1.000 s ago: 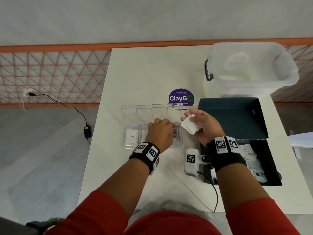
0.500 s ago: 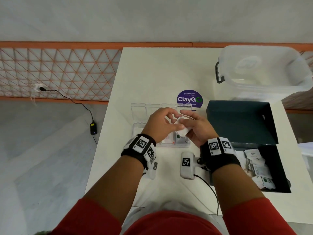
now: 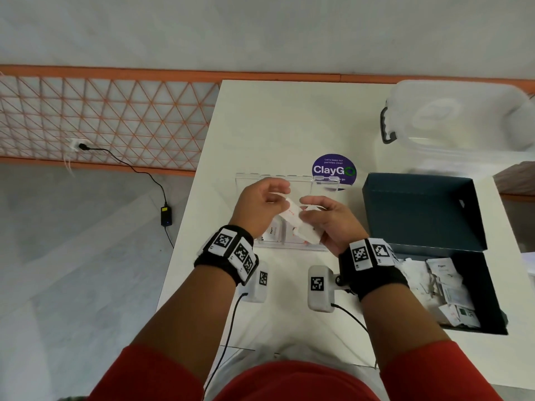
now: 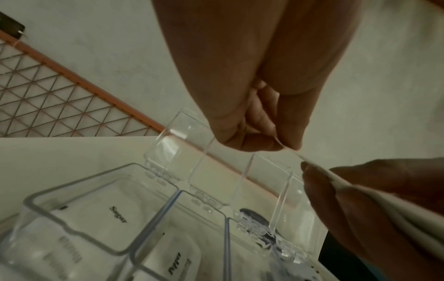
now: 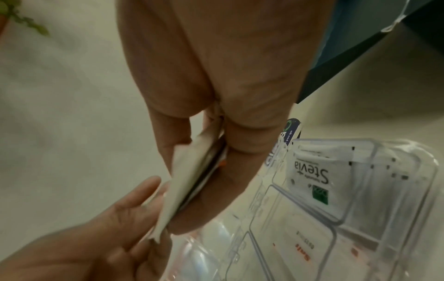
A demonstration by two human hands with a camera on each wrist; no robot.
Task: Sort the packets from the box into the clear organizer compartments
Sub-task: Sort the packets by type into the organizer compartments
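Both hands meet over the organizer, peeling one packet off a small stack.

A second ago the left hand (image 3: 262, 205) was down in the compartments; now its fingers (image 4: 254, 140) pinch the top packet (image 3: 291, 211), while the right hand (image 3: 330, 219) grips the stack (image 5: 182, 182) it brought over. The organizer (image 3: 325, 180) lies open just below the fingers, Sugar, Pepper, Salt and Stevia already sorted. The box (image 3: 474, 285), right of the fingers, holds plenty more.
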